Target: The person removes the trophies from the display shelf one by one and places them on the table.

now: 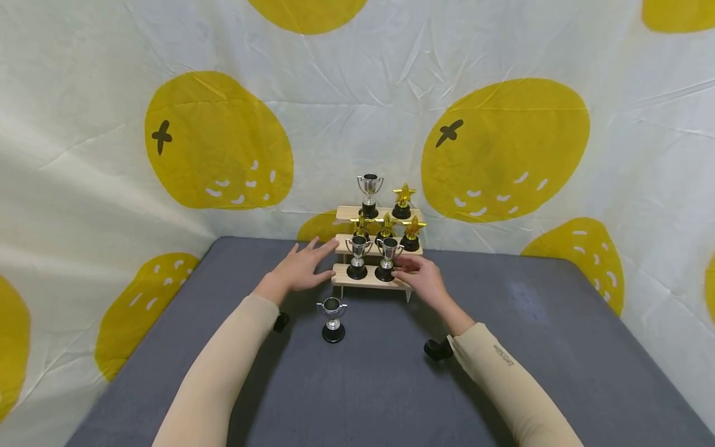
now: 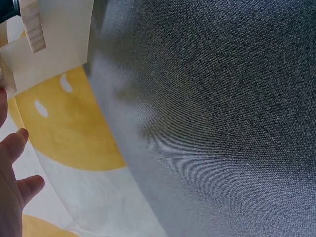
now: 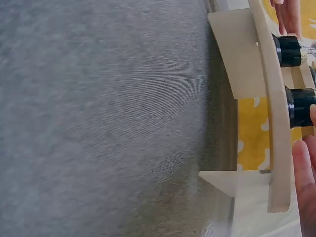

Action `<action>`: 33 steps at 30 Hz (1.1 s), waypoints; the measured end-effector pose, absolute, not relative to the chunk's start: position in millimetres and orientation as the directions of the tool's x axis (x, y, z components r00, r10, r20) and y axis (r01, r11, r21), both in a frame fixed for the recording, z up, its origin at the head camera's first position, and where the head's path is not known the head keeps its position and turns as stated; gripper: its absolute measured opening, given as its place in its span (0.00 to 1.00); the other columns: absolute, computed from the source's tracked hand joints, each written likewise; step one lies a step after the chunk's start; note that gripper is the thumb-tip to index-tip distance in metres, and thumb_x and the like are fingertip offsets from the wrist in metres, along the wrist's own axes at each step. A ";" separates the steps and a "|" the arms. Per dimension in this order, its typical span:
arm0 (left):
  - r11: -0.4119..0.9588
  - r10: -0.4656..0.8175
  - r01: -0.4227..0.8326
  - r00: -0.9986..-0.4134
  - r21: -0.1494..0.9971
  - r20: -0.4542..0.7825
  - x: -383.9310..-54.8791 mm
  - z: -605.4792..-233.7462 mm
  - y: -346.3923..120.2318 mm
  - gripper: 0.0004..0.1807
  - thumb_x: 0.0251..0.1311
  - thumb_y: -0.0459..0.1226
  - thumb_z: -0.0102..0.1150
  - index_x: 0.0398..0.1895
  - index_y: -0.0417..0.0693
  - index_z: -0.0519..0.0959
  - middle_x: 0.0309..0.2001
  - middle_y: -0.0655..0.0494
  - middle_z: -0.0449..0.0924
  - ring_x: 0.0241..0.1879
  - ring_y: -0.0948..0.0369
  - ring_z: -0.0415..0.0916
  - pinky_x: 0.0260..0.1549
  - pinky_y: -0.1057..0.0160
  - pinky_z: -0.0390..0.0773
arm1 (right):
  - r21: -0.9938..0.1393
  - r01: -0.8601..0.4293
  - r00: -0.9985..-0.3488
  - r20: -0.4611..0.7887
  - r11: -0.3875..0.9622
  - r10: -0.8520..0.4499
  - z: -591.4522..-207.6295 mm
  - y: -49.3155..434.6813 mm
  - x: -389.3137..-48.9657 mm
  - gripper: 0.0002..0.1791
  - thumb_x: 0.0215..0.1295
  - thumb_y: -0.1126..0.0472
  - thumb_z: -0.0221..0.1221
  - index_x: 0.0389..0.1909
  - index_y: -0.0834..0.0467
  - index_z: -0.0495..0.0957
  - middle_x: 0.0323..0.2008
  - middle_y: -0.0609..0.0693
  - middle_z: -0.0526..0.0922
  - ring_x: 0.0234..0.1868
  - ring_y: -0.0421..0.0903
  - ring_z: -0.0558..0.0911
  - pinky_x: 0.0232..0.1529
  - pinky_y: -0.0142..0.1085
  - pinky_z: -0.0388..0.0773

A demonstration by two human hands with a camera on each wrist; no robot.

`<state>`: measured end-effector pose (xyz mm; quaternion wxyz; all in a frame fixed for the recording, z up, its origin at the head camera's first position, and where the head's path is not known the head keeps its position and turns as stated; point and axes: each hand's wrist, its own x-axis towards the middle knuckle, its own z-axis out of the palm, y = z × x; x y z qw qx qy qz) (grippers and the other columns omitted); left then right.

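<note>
A three-tier wooden display stand [image 1: 370, 282] holds small trophies. On its lowest shelf are two silver trophy cups with black bases, a left cup [image 1: 357, 249] and a right cup [image 1: 388, 251]. My right hand [image 1: 422, 279] holds the right cup low down, with fingertips at its black base [image 3: 300, 109]. My left hand [image 1: 301, 267] is at the stand's left side, fingers spread and fingertips right at the shelf ends; in the left wrist view its fingers [image 2: 14, 145] are extended beside the wooden side panel [image 2: 59, 44]. Another silver cup [image 1: 332, 318] stands upright on the table before the stand.
Gold star trophies [image 1: 412, 230] line the middle shelf. On the top shelf stand a silver cup [image 1: 370, 186] and another gold star trophy [image 1: 403, 197]. Behind the grey table [image 1: 368, 385] hangs a white cloth [image 1: 357, 124] printed with yellow fruit.
</note>
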<state>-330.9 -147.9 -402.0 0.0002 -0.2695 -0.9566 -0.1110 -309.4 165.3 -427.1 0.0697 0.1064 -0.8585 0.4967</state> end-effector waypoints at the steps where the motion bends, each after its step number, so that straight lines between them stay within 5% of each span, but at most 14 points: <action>1: 0.831 0.514 0.514 -0.856 0.212 0.060 -331.0 -401.8 -147.6 0.42 0.74 0.55 0.53 0.85 0.58 0.49 0.81 0.55 0.52 0.80 0.45 0.43 0.71 0.29 0.42 | -0.838 -0.251 -0.968 0.221 0.485 -0.119 -426.3 165.1 -310.3 0.21 0.64 0.66 0.70 0.57 0.67 0.82 0.52 0.61 0.86 0.50 0.58 0.85 0.50 0.49 0.81; 33: 0.832 0.511 0.506 -0.859 0.229 0.044 -334.0 -404.0 -147.7 0.42 0.74 0.56 0.52 0.85 0.59 0.48 0.80 0.55 0.54 0.80 0.45 0.44 0.71 0.30 0.45 | -0.833 -0.262 -0.965 0.209 0.488 -0.160 -424.6 155.1 -317.6 0.18 0.63 0.65 0.71 0.52 0.67 0.83 0.49 0.62 0.86 0.51 0.59 0.85 0.52 0.49 0.81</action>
